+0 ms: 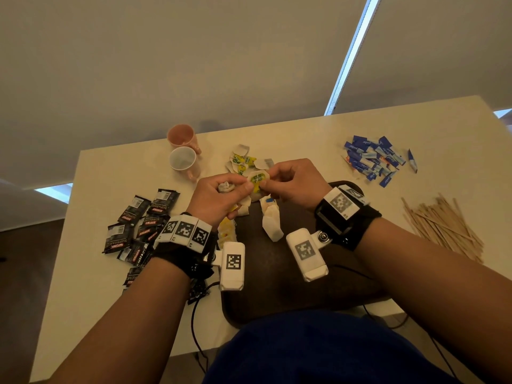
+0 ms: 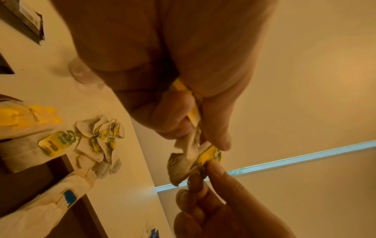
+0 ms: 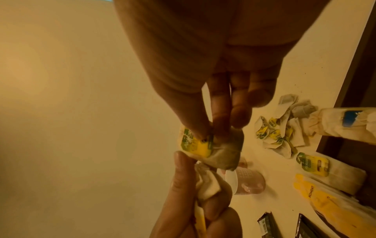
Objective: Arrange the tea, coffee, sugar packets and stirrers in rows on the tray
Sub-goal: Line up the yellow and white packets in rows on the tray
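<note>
Currently both hands, left hand point(image 1: 219, 194) and right hand point(image 1: 293, 181), pinch one teabag point(image 1: 258, 180) above the tray's point(image 1: 277, 273) far edge; left also clutches others. Two mugs point(image 1: 182, 159) near the table's point(image 1: 83, 273) far edge.

Coffee packets point(image 1: 138, 228) left of tray point(image 1: 277, 273); stirrers point(image 1: 443, 228) right

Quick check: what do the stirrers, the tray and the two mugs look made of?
Stirrers: thin pale sticks, unfinished wood by the look. Tray: dark brown, matte; plastic or wood, unclear. Mugs: smooth pink outside, probably glazed ceramic.
</note>
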`<state>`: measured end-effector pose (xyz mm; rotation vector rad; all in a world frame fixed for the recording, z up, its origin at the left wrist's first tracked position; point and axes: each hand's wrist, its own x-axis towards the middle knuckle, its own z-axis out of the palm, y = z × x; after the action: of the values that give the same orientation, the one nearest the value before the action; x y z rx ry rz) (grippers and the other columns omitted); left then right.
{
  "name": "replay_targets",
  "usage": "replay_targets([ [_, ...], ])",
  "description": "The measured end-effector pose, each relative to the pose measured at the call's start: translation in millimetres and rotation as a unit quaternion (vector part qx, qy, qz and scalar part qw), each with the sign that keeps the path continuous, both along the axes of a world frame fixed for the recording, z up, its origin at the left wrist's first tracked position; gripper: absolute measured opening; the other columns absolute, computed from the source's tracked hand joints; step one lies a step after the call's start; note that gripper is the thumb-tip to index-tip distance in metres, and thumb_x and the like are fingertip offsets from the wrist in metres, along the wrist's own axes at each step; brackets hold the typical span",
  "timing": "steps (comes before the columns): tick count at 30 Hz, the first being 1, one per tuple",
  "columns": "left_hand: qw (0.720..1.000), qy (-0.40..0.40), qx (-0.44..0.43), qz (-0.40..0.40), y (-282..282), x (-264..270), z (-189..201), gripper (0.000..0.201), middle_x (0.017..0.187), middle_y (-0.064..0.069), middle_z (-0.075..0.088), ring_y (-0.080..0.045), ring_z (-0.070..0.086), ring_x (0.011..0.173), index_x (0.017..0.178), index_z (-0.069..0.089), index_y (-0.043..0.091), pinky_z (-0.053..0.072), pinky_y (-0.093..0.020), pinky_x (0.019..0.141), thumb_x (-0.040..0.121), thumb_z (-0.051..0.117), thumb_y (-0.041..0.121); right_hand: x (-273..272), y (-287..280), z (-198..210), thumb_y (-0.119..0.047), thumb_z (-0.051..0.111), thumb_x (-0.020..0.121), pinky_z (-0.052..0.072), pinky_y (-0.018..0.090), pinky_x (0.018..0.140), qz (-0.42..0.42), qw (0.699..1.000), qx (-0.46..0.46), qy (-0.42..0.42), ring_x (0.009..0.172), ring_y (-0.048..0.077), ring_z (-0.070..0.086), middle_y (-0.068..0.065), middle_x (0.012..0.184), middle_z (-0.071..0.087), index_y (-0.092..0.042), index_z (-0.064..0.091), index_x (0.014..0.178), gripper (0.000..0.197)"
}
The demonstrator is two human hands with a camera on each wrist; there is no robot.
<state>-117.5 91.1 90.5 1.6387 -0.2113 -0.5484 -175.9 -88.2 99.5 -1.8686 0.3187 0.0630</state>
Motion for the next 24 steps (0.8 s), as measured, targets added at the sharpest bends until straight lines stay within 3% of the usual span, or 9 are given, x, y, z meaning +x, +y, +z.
replay_targets([
  [5,0.999,-0.014,0.045,-0.015,6,9,-11,0.005,0.060,-0.006,0.060,-0.018,0.044,0.042,0.082,0.071,0.007,0.038,-0.021,0.036,0.085,0.074,0.005,13,3,0,-0.018,0.073,0.084,0.053,0.019,0.074,0.095,0.992,-0.088,0.004,0.079,0.004,0.062,0.000,0.094,0.070,-0.012,0.072,0.101,0.018],
  [8,0.997,-0.005,0.068,-0.030,11,14,-17,0.006,0.060,-0.011,0.057,-0.015,0.043,0.038,0.085,0.070,0.003,0.038,-0.020,0.036,0.085,0.075,0.007,27,5,2,-0.014,0.072,0.084,0.058,0.026,0.072,0.149,0.979,-0.138,0.007,0.070,0.008,0.066,0.000,0.083,0.071,-0.015,0.073,0.093,0.010],
  [11,0.998,0.002,0.067,0.002,16,19,-24,0.005,0.065,-0.016,0.059,-0.014,0.042,0.039,0.085,0.073,0.005,0.037,-0.019,0.036,0.085,0.075,0.009,43,8,-4,-0.013,0.070,0.086,0.061,0.031,0.067,0.148,0.973,-0.169,0.046,0.062,0.011,0.069,0.000,0.076,0.071,-0.018,0.071,0.088,0.006],
  [15,0.995,0.011,0.072,0.064,28,29,-35,0.004,0.075,-0.013,0.068,-0.010,0.047,0.042,0.085,0.074,0.013,0.040,-0.021,0.039,0.086,0.075,0.017,58,17,-27,-0.015,0.066,0.090,0.058,0.031,0.076,0.153,0.954,-0.242,0.087,0.077,0.016,0.067,0.003,0.093,0.069,-0.013,0.071,0.098,0.010],
  [18,0.995,0.018,0.081,0.060,37,34,-43,0.005,0.074,-0.011,0.070,-0.016,0.050,0.048,0.083,0.074,0.018,0.041,-0.023,0.042,0.087,0.075,0.021,66,31,-54,-0.016,0.064,0.090,0.053,0.025,0.074,0.183,0.933,-0.279,0.133,0.086,0.019,0.066,0.004,0.099,0.068,-0.013,0.070,0.103,0.015],
  [24,0.995,0.044,0.071,0.063,43,41,-54,0.007,0.070,-0.006,0.068,-0.019,0.050,0.050,0.083,0.074,0.015,0.040,-0.023,0.042,0.088,0.074,0.021,77,54,-93,-0.016,0.065,0.088,0.053,0.030,0.082,0.194,0.910,-0.298,0.212,0.097,0.022,0.065,0.005,0.103,0.070,-0.013,0.071,0.100,0.013],
])
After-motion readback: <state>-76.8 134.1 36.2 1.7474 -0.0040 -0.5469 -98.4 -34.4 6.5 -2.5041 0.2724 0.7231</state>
